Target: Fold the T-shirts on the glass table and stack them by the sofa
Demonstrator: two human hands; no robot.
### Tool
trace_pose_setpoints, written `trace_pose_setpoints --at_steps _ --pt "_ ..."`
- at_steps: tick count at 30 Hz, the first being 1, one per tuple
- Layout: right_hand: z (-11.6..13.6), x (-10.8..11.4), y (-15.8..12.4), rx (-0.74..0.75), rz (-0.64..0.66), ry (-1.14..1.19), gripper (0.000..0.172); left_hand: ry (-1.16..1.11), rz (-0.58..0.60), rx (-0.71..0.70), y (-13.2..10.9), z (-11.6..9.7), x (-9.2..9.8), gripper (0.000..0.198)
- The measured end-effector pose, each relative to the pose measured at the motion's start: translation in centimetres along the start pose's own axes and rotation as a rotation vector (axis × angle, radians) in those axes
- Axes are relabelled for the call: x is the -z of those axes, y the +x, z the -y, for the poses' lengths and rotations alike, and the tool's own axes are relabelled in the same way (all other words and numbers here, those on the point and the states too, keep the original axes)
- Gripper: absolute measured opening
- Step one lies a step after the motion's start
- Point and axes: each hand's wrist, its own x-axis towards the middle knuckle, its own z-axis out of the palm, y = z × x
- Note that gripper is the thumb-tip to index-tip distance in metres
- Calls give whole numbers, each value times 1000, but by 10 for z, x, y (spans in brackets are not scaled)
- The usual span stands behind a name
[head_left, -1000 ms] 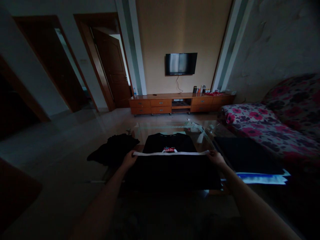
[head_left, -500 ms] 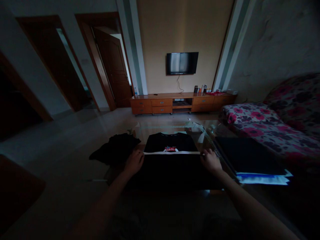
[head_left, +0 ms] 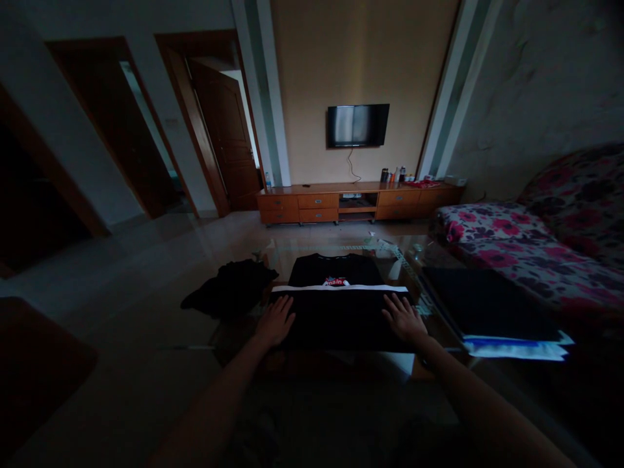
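Note:
A black T-shirt [head_left: 336, 270] with a red and white print lies flat on a glass coffee table [head_left: 312, 250]. Its lower part [head_left: 341, 318] is folded up over it, showing a white stripe across the fold edge. My left hand [head_left: 275, 322] lies flat and open on the left side of the folded part. On the right side my right hand [head_left: 403, 318] rests the same way, fingers spread. A crumpled black garment [head_left: 229, 292] sits on the table to the left of my left hand.
A dark folded stack on white and blue sheets [head_left: 492, 305] lies at the table's right. A floral sofa [head_left: 536, 240] stands on the right. A wooden TV cabinet [head_left: 355, 201] and wall TV [head_left: 357, 125] are at the far wall. Doorways open at left.
Both hands carried the shirt's striped hem away from me over the print, let go of it, then drew back and flattened onto the folded cloth.

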Motion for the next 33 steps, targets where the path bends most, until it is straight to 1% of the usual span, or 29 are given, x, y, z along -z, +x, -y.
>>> trace_pose_setpoints --at_steps 2,3,5,8,10,12,14,16,17,19,20,23,26,28,31,33 --pt "0 -3 -2 -52 -21 -16 66 -1 -59 -30 -2 -1 0 57" --pt "-1 -4 -4 -73 -21 -19 68 -9 -65 -41 -3 0 0 56" --pt "-3 -5 -8 -84 -4 -11 69 -30 -27 -58 -5 1 1 56" --pt "-5 -1 -12 -54 10 -5 67 -26 52 -50 -7 3 5 58" --pt "1 4 -13 -62 -22 -29 69 0 39 -53 -7 -3 7 59" --pt "13 9 -16 -60 -63 -46 71 6 -2 -103 -7 -13 8 59" --pt "30 13 -19 19 -53 -13 71 -20 -14 -197 -9 -27 7 58" --pt "45 16 -25 121 30 48 68 -48 25 -259 -12 -38 5 60" --pt "50 16 -28 150 78 66 67 -53 50 -269 -13 -42 4 62" --pt "54 15 -32 161 143 66 70 -51 88 -268 -16 -46 3 68" --pt "54 14 -33 157 151 54 74 -47 99 -265 -17 -47 3 71" --pt "52 11 -34 164 129 23 84 -32 119 -256 -18 -48 4 80" --pt "59 9 -33 143 95 -2 91 -13 95 -199 -17 -59 2 82" --pt "72 9 -33 165 60 -13 92 -15 67 -202 -16 -72 -4 76" --pt "99 11 -34 283 22 16 87 -34 44 -263 -12 -97 -16 66" --pt "117 13 -34 337 18 59 83 -42 40 -270 -9 -112 -23 63"
